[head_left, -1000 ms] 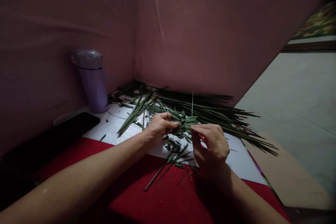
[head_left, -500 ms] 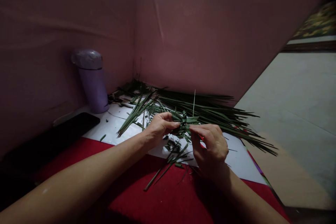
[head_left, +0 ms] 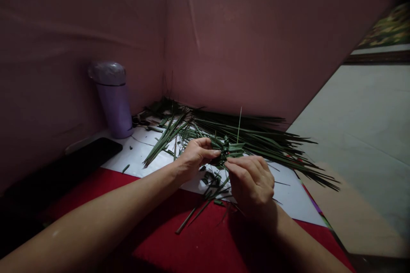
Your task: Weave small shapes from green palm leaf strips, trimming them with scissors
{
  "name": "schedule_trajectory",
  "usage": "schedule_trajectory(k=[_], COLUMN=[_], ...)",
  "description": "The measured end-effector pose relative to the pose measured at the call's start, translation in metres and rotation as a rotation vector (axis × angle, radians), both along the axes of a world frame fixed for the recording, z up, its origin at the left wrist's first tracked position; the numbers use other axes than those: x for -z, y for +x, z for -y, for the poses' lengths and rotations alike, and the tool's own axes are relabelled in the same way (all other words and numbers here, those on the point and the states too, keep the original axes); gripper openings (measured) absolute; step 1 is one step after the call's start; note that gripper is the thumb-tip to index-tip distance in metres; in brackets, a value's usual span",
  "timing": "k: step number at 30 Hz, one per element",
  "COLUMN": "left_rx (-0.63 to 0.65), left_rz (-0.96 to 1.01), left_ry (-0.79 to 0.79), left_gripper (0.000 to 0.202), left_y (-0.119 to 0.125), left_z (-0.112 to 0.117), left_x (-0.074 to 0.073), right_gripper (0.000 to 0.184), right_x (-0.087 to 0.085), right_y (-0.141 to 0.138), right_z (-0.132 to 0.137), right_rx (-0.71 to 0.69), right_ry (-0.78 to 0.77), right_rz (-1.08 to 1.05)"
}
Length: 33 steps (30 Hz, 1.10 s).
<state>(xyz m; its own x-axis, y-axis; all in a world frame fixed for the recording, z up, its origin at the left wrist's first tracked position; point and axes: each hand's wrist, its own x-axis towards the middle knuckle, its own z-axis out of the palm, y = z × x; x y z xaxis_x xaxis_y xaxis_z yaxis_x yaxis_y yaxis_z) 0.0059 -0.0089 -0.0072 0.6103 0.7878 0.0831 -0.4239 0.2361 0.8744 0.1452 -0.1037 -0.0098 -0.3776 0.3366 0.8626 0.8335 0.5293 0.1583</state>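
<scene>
My left hand (head_left: 196,157) pinches a small folded piece of green leaf strips (head_left: 235,148) between thumb and fingers. A thin pale strand stands up from that piece. My right hand (head_left: 253,179) is closed at the piece's lower right side, thumb and fingertips pressed together; what they hold, if anything, is too small to make out. Behind both hands lies a bundle of long narrow green leaves (head_left: 272,140). Cut leaf bits (head_left: 211,179) and thin brown-green stems (head_left: 187,219) are scattered below the hands.
A purple tumbler (head_left: 114,108) with a plastic-covered top stands at the left, near a black flat object (head_left: 102,151). A shorter leaf bundle (head_left: 166,138) lies on the white sheet (head_left: 128,166). Red cloth (head_left: 192,251) covers the front; a pink wall (head_left: 230,42) rises behind.
My right hand has moved a little left and in toward the leaf piece, its fingertips now closer to my left thumb. The left hand keeps its hold nearly in place.
</scene>
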Motion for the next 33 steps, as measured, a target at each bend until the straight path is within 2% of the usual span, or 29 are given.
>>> schedule_trajectory(k=[6, 18, 24, 28, 33], left_rx=[0.009, 0.046, -0.002, -0.002, -0.019], left_rz=[0.01, -0.015, -0.048, -0.086, -0.107], left_ry=[0.003, 0.056, 0.124, 0.191, 0.151], left_gripper=[0.016, 0.016, 0.013, 0.012, 0.011], left_y=[0.0, 0.002, 0.0, -0.002, 0.001], left_z=[0.001, 0.006, 0.011, 0.013, 0.012], left_x=[-0.002, -0.002, -0.007, -0.01, -0.009], right_gripper=[0.03, 0.026, 0.018, 0.011, 0.007], right_x=[0.0, -0.002, -0.004, -0.006, -0.006], right_y=[0.001, -0.001, -0.002, -0.007, -0.007], right_z=[0.002, -0.004, -0.004, -0.006, -0.01], right_rx=[0.007, 0.092, 0.169, 0.121, 0.083], right_ry=[-0.03, -0.055, -0.124, -0.25, -0.309], right_rz=[0.04, -0.072, -0.291, -0.459, -0.522])
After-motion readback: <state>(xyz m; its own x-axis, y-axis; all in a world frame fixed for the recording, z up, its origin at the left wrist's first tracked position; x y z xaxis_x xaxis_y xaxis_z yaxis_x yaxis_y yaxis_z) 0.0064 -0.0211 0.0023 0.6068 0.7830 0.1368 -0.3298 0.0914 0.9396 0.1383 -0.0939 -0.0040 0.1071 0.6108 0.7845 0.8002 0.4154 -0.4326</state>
